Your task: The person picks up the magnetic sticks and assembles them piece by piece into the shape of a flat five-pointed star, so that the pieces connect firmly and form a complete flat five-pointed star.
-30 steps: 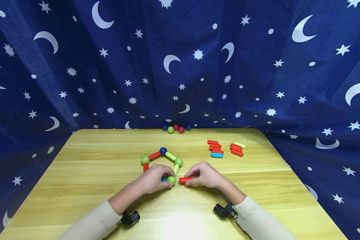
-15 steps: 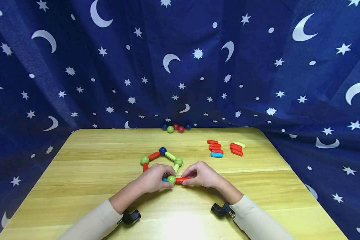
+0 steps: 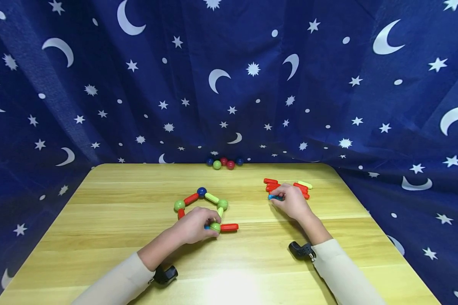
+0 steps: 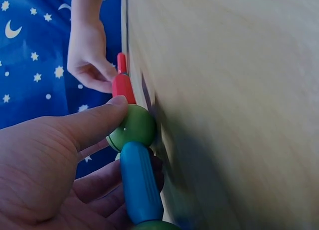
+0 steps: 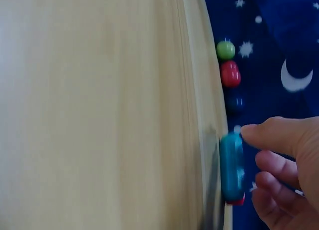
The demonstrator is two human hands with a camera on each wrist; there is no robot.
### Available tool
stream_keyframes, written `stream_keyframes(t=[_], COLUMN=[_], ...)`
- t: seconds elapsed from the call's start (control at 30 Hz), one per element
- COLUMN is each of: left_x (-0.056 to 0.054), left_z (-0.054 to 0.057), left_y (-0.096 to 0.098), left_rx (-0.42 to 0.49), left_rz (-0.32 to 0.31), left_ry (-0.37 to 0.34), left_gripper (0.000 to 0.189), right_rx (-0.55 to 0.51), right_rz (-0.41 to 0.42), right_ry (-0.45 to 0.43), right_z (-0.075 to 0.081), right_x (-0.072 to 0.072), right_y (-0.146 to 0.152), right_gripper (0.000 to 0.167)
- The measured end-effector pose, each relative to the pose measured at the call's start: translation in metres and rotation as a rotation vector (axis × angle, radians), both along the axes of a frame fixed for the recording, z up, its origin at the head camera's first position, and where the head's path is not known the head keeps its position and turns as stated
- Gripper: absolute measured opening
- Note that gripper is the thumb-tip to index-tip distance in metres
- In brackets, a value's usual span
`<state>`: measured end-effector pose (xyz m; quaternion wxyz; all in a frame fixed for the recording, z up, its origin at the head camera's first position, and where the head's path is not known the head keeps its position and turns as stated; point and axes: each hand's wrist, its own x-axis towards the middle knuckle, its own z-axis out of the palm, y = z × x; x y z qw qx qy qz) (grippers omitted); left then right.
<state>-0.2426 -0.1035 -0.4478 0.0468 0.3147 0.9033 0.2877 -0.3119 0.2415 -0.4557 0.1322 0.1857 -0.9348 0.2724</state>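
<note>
A ring of magnetic rods and balls lies on the wooden table (image 3: 137, 250). My left hand (image 3: 196, 224) pinches the green ball (image 4: 137, 126) at the ring's near right corner between thumb and fingers. From that ball a blue rod (image 4: 140, 177) runs toward my palm, and a red rod (image 3: 229, 227) sticks out to the right. At the right pile, my right hand (image 3: 294, 205) has thumb and fingertips around a loose blue rod (image 5: 232, 165). It lies at the front of several red rods (image 3: 272, 187), partly covered by the hand.
Several red, green and dark blue balls (image 3: 230, 165) sit along the table's far edge. Right of the blue rod is another group of red rods (image 3: 300, 186) with a yellow-green rod (image 3: 305, 184). A dark blue star-patterned curtain (image 3: 252, 106) hangs behind.
My right hand joined the red rod to the green ball, let go, and moved right and away to the blue rod. My left hand keeps the ball; the ring shifted slightly left.
</note>
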Motion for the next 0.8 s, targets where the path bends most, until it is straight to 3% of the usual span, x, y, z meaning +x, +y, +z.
stream_keyframes(t=[0.33,0.8], left_x=[0.0,-0.001], left_z=[-0.001,0.0], left_y=[-0.004,-0.002], left_rx=[0.022,0.003], left_rz=[0.001,0.006], left_ry=[-0.002,0.013], left_gripper=[0.024,0.024], right_rx=[0.092,0.075], right_rz=[-0.047,-0.059], right_ry=[-0.09,-0.179], right_z=[0.001,0.004], right_x=[-0.006,-0.006], right_y=[0.015,0.01], right_gripper=[0.02,0.011])
